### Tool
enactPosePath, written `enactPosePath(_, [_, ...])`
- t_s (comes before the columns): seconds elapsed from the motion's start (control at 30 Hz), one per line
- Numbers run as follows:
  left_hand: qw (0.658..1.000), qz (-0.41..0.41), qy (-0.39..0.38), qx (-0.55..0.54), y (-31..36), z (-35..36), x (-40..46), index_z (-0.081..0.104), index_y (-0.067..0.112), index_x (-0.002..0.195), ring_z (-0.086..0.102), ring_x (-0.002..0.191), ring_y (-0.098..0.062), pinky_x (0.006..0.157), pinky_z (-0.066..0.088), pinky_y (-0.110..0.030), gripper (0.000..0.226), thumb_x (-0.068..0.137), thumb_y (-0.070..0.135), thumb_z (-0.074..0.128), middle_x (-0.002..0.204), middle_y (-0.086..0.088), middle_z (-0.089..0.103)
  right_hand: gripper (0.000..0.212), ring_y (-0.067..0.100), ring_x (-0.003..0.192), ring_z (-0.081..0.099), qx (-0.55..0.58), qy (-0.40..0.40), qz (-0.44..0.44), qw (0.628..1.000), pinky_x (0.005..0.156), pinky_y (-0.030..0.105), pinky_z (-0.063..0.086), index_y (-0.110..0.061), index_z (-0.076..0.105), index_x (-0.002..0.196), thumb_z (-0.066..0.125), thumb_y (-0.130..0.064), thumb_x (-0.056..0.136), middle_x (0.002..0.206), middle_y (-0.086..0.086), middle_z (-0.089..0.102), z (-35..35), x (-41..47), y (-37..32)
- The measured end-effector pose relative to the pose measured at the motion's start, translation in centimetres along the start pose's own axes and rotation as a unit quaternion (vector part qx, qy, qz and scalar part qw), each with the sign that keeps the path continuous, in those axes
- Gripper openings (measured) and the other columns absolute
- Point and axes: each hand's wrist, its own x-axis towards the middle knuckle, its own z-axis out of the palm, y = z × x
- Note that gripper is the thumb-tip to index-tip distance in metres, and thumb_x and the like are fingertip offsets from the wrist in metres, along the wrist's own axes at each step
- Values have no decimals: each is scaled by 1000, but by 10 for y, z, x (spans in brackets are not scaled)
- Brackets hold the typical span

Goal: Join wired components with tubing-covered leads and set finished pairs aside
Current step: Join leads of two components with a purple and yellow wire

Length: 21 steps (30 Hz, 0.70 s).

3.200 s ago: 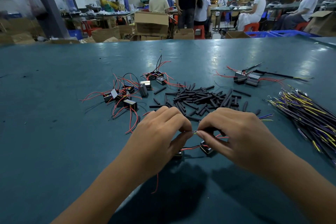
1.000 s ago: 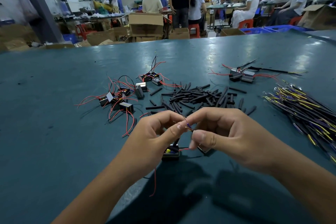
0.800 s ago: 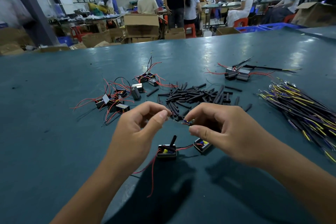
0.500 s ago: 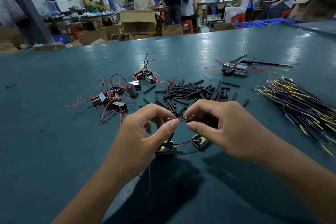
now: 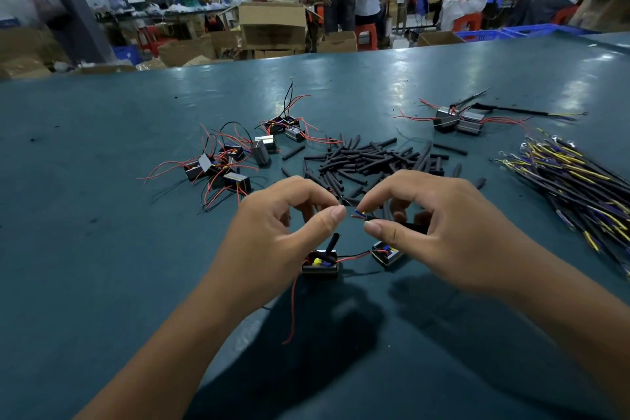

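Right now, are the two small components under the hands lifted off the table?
No. Both components rest on the green table beneath the left hand and right hand, which pinch only thin wire ends above them.

**Two bare forearms, nothing worn**

Both arms enter from the lower edge, bare from forearm to fingertip. The left hand (image 5: 272,235) and the right hand (image 5: 439,232) carry no gloves, rings, watch or wristband, and no sleeve shows anywhere along either forearm. The fingers (image 5: 332,215) are slim with short, plain, unpainted nails; the thumbnails are the ones seen most clearly. No marks or bandages show.
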Motion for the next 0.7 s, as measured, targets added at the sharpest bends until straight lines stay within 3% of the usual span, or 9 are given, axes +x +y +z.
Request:
enactPosePath(0.07, [1000, -1, -1, -22, -2, 0, 1, 69, 28, 81, 46, 60, -4, 57, 35, -17, 9, 89, 28, 66, 70, 14, 61, 15, 10, 88, 62, 22, -1, 6, 1000, 70, 6, 41, -38, 63, 101, 65, -44, 88, 96, -21, 65, 0, -1, 1])
enactPosePath(0.17, [997, -37, -21, -62, -21, -17, 8, 71, 23, 87, 50, 66, -32, 57, 39, -35, 9, 88, 21, 63, 77, 2, 66, 23, 12, 84, 61, 59, -13, 27, 998, 66, 7, 42, -38, 57, 107, 70, -35, 89, 96, -17, 66, 0, -2, 5])
enactPosePath(0.23, [988, -71, -134, -40, -39, -34, 11, 70, 27, 89, 49, 67, -28, 62, 39, -33, 11, 85, 18, 65, 80, 4, 67, 27, 10, 84, 61, 68, -33, 43, 996, 66, 12, 47, -41, 54, 109, 70, -34, 89, 96, -16, 65, -1, -2, 8])
enactPosePath(0.3, [963, -97, -250, -14, -53, -45, 9, 70, 28, 90, 49, 67, -9, 64, 40, -24, 14, 85, 16, 74, 80, 11, 65, 29, 9, 85, 63, 80, -63, 61, 993, 72, 22, 54, -44, 51, 110, 69, -34, 89, 95, -15, 64, 0, -1, 11])
enactPosePath(0.37, [950, -107, -294, -6, -60, -45, 7, 71, 29, 93, 50, 69, 0, 65, 41, -15, 16, 84, 18, 79, 83, 12, 67, 31, 8, 88, 65, 71, -96, 74, 990, 78, 29, 56, -47, 49, 111, 69, -36, 89, 95, -17, 64, 3, -2, 13])
enactPosePath(0.43, [944, -108, -310, -8, -62, -41, 7, 72, 28, 95, 53, 73, -1, 67, 42, -14, 16, 83, 26, 82, 86, 9, 69, 31, 6, 88, 66, 56, -108, 73, 990, 82, 28, 53, -48, 49, 112, 68, -38, 89, 94, -19, 64, 5, -2, 15])
enactPosePath(0.53, [952, -104, -287, -33, -63, -32, 6, 73, 25, 95, 54, 74, -2, 68, 44, -15, 17, 81, 29, 83, 83, 8, 69, 29, 5, 82, 67, 59, -100, 69, 991, 74, 20, 51, -48, 48, 110, 67, -38, 90, 91, -18, 66, 6, -2, 15])
enactPosePath(0.63, [965, -94, -241, -51, -63, -21, 5, 75, 22, 89, 49, 66, -2, 62, 39, -15, 12, 81, 29, 82, 71, 13, 63, 29, 8, 78, 68, 62, -91, 74, 991, 71, 26, 54, -47, 45, 109, 65, -41, 89, 88, -14, 68, 7, -2, 15])
enactPosePath(0.7, [965, -104, -220, -98, -63, -13, 3, 76, 19, 86, 51, 68, -13, 66, 40, -27, 13, 80, 29, 82, 73, -4, 65, 29, 11, 74, 67, 62, -84, 78, 992, 68, 29, 55, -47, 43, 107, 65, -40, 90, 87, -13, 67, 9, -2, 16])
